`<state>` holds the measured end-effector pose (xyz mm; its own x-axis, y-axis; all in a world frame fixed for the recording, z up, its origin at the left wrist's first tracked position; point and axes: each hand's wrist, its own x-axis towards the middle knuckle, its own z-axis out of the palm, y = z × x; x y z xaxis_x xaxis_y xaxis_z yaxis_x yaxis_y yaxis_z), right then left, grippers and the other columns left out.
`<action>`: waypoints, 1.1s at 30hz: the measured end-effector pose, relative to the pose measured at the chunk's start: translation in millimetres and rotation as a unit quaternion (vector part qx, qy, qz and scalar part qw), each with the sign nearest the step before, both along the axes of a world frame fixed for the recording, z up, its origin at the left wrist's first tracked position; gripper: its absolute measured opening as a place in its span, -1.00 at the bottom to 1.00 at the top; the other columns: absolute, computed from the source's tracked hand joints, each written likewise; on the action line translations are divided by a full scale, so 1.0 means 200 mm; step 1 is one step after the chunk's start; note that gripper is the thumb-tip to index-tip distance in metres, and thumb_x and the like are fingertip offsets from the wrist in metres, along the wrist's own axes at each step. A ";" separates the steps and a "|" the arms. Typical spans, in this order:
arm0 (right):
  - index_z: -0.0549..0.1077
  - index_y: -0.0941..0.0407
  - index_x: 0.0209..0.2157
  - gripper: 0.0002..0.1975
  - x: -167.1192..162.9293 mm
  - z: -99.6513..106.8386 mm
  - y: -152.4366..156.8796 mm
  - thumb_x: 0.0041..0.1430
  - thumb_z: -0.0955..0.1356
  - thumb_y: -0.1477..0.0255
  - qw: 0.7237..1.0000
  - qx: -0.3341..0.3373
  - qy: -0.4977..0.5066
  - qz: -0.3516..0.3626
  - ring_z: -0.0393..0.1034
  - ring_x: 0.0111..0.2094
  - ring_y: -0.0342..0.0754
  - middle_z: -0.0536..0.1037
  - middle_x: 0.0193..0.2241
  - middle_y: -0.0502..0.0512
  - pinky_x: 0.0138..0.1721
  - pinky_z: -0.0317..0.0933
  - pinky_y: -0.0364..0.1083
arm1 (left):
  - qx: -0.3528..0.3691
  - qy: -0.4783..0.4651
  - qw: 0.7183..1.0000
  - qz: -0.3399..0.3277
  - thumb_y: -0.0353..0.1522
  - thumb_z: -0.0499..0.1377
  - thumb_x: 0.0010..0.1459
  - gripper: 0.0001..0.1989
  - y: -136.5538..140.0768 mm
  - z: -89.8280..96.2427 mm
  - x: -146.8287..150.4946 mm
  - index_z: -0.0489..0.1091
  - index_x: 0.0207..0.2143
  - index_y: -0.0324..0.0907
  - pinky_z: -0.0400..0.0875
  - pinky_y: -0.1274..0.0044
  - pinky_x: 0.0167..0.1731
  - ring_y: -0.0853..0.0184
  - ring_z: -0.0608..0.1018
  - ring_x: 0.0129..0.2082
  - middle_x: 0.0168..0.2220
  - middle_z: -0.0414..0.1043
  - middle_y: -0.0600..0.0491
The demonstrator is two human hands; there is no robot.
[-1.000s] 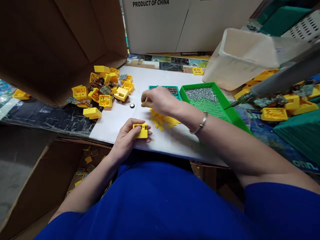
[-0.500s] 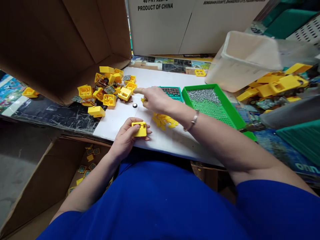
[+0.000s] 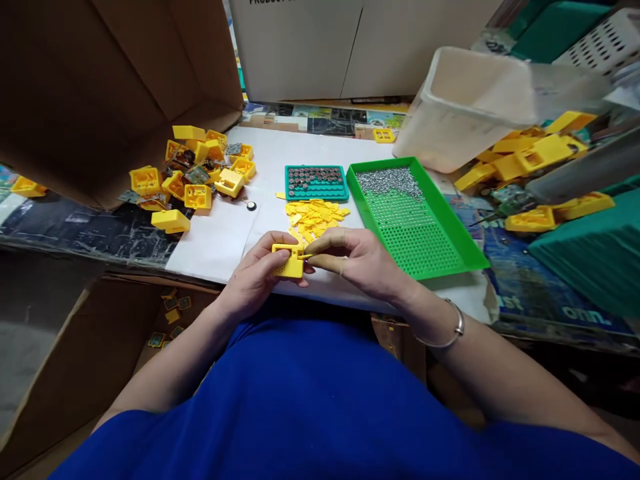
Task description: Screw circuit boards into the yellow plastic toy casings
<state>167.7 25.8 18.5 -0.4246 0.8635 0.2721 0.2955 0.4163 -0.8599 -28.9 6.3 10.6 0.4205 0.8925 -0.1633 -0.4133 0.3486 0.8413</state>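
My left hand [image 3: 250,273] is closed around a small yellow plastic case [image 3: 290,268], thumb on its face, above the front edge of the white work surface. The case has an opening along its top and a patch of tiny holes. My right hand [image 3: 363,260] pinches a small thin yellow plastic piece [image 3: 304,256] against the upper right part of the case. Its far end is hidden by the fingers and the case. Just beyond my hands lies a pile of flat yellow pieces [image 3: 317,217]. A teal tray [image 3: 317,193] with rows of button cells stands behind it.
A green tray [image 3: 445,230] of small metal screws stands right of the pile. Yellow cases with circuit boards [image 3: 197,197] are heaped at left, by a cardboard box [image 3: 165,53]. A translucent bin [image 3: 465,100] leans at back right, beside more yellow housings [image 3: 540,157].
My right hand has come back from the heap of cases at left to the case in my left hand, bringing the small yellow piece against it. The view has shifted slightly.
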 end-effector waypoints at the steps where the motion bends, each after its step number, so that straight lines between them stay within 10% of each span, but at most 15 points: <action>1: 0.61 0.14 -0.32 -0.89 0.01 0.00 -0.01 0.21 0.41 0.44 0.996 0.077 -0.035 0.011 0.51 -0.37 -0.12 0.64 -0.39 0.10 -0.33 0.38 -0.14 | -0.004 0.007 1.000 -0.008 -0.34 0.23 0.16 -0.78 0.01 0.00 0.00 0.34 -0.17 -0.22 0.55 0.53 -0.43 0.28 0.65 -0.35 -0.37 0.54 0.04; 4: 0.62 0.15 -0.30 -0.74 0.04 -0.02 -0.03 0.34 0.28 0.43 0.943 0.308 -0.125 0.030 0.46 -0.43 -0.10 0.61 -0.44 0.16 -0.41 0.33 -0.12 | -0.032 0.016 0.998 -0.059 -0.34 0.24 0.12 -0.79 0.03 0.00 -0.01 0.35 -0.21 -0.24 0.49 0.57 -0.53 0.28 0.63 -0.42 -0.42 0.51 0.03; 6: 0.62 0.15 -0.28 -0.71 0.04 -0.03 -0.05 0.36 0.26 0.42 0.931 0.339 -0.131 0.012 0.46 -0.43 -0.09 0.60 -0.45 0.16 -0.41 0.34 -0.11 | -0.046 0.017 0.996 -0.080 -0.34 0.25 0.10 -0.78 0.04 0.00 -0.01 0.35 -0.22 -0.24 0.48 0.56 -0.52 0.28 0.62 -0.43 -0.41 0.51 0.03; 10: 0.60 0.11 -0.26 -0.87 0.02 -0.01 -0.08 0.26 0.37 0.41 0.994 0.080 -0.018 -0.067 0.53 -0.32 -0.08 0.64 -0.33 0.11 -0.24 0.42 -0.09 | 0.002 0.061 0.997 -0.042 -0.30 0.24 0.17 -0.75 0.03 -0.01 0.03 0.32 -0.13 -0.16 0.51 0.48 -0.26 0.29 0.62 -0.25 -0.27 0.52 0.05; 14: 0.52 0.10 -0.21 -0.80 0.00 0.01 -0.09 0.15 0.44 0.31 0.983 -0.133 0.088 -0.086 0.54 -0.34 -0.07 0.62 -0.35 0.05 -0.25 0.44 -0.05 | 0.092 0.128 0.987 -0.044 -0.29 0.25 0.19 -0.68 -0.01 -0.01 0.08 0.26 -0.05 -0.11 0.43 0.49 -0.11 0.34 0.56 -0.21 -0.20 0.48 0.08; 25: 0.45 0.15 -0.07 -0.71 0.03 0.08 -0.05 0.15 0.41 0.45 0.983 -0.164 -0.075 -0.031 0.28 -0.56 -0.20 0.38 -0.62 -0.16 -0.44 0.13 -0.18 | 0.331 0.313 0.888 -0.054 -0.46 0.03 0.27 -0.76 -0.04 -0.02 0.08 0.21 -0.01 -0.15 0.34 0.47 -0.02 0.29 0.44 -0.09 -0.10 0.35 -0.03; 33: 0.53 0.17 -0.20 -0.80 0.03 0.07 -0.06 0.17 0.44 0.36 0.978 -0.090 -0.179 -0.048 0.18 -0.57 -0.21 0.33 -0.64 -0.15 -0.43 0.05 -0.17 | 0.330 0.286 0.896 -0.078 -0.46 0.12 0.22 -0.73 -0.01 -0.01 0.06 0.29 -0.02 -0.12 0.37 0.47 -0.06 0.29 0.46 -0.13 -0.14 0.39 0.00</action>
